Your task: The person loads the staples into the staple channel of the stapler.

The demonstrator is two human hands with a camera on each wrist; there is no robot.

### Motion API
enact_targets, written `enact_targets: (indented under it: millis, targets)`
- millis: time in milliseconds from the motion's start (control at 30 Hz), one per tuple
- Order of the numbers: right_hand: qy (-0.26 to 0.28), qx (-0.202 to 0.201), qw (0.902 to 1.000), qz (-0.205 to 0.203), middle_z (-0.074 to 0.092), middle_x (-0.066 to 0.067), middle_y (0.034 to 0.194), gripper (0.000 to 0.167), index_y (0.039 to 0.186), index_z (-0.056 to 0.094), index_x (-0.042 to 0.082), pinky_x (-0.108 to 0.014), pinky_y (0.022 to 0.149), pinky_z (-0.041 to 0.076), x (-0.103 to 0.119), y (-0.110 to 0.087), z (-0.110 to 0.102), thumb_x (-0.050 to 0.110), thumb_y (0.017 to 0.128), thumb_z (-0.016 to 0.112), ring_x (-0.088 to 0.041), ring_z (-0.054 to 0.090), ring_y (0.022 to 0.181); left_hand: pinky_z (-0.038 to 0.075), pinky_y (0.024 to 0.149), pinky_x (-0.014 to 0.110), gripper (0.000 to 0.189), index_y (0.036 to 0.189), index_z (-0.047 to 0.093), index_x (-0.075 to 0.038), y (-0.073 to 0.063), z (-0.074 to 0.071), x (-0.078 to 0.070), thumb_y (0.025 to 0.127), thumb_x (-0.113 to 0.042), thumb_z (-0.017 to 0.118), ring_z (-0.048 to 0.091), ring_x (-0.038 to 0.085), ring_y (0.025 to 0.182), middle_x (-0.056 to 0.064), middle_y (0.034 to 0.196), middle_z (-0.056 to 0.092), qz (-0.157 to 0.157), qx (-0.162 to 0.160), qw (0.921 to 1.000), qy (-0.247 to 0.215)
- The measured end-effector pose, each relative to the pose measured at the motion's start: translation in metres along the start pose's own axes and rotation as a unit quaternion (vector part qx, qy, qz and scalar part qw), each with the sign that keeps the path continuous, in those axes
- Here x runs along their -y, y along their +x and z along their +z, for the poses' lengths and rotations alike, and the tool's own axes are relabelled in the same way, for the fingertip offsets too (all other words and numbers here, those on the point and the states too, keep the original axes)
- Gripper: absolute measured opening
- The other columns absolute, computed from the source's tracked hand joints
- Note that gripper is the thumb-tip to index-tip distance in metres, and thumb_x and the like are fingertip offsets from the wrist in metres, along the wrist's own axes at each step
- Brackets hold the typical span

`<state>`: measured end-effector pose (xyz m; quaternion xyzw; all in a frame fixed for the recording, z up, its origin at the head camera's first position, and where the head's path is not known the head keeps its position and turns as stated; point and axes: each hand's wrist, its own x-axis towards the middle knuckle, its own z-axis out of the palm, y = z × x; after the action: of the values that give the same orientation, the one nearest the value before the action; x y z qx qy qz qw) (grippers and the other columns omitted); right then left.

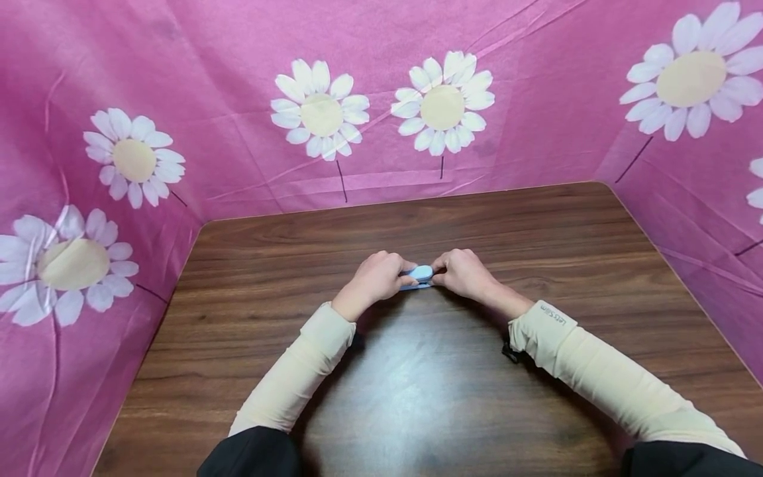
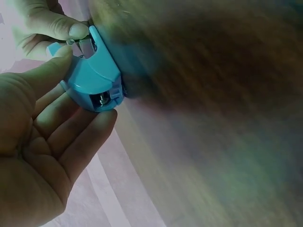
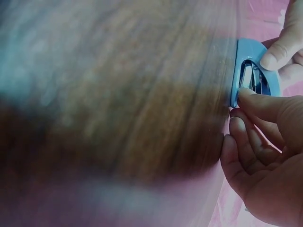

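A small light-blue stapler [image 1: 421,272] is between the two hands, just over the table. My left hand [image 1: 377,277] holds it from the left, thumb on top and fingers along the other side in the left wrist view. At its right end, my right hand [image 1: 467,273] pinches the stapler with thumb and fingertips. In the right wrist view the stapler [image 3: 246,47] has a gap along its side, with a metal part [image 3: 247,78] inside. The right thumb tip sits at that gap. What lies under the fingertips is hidden.
The brown wood-grain table [image 1: 405,397] reaches under both forearms. Pink cloth [image 1: 381,33] with white daisies hangs behind it and along both sides. Beige sleeves [image 1: 298,374] cover the forearms.
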<state>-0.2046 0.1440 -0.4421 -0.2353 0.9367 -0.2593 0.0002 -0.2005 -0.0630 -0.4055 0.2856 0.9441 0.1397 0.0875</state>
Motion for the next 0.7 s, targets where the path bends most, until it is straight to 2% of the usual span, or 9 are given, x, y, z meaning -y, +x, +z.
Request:
enact_targets:
  millis: [167,300,533,700]
  targets:
    - [0.003,-0.003,1.0,0.007,0.08,-0.001,0.091,0.012,0.091,0.083,0.013,-0.044,0.078,0.054,0.0014,-0.0002,0.0002,0.017,0.079,0.082,-0.02,0.072,0.083,0.051,0.069,0.036,0.016,0.105,0.08,-0.026,0.0025,0.0004,-0.002,0.092,-0.035,0.074,0.056,0.016,0.071,-0.004,0.089,0.073,0.004,0.0,0.9998,0.019]
    - [0.008,-0.001,0.9999,0.011,0.08,-0.001,0.092,0.013,0.092,0.083,0.014,-0.044,0.077,0.054,0.0024,0.0001,-0.0007,0.017,0.08,0.082,-0.02,0.072,0.083,0.054,0.071,0.038,0.02,0.108,0.08,-0.026,0.0041,-0.0001,-0.0028,0.092,-0.035,0.074,0.06,0.017,0.074,-0.004,0.094,0.076,0.0,0.001,0.9997,0.026]
    - [0.006,0.003,0.9998,0.019,0.08,-0.001,0.094,0.013,0.093,0.083,0.013,-0.044,0.079,0.055,0.0014,-0.0005,-0.0012,0.017,0.081,0.081,-0.019,0.072,0.085,0.054,0.071,0.037,0.02,0.108,0.08,-0.024,0.0053,0.0,-0.0039,0.093,-0.035,0.073,0.061,0.017,0.074,-0.004,0.099,0.077,0.013,0.002,0.9989,0.045]
    - [-0.002,0.02,0.9997,0.014,0.08,0.0,0.092,0.013,0.094,0.082,0.013,-0.043,0.078,0.054,0.0044,-0.0008,-0.0022,0.018,0.083,0.08,-0.016,0.068,0.08,0.055,0.074,0.036,0.024,0.115,0.078,-0.023,0.0022,0.0016,-0.0028,0.094,-0.033,0.072,0.062,0.016,0.077,-0.002,0.106,0.077,0.005,0.001,0.9996,0.028]
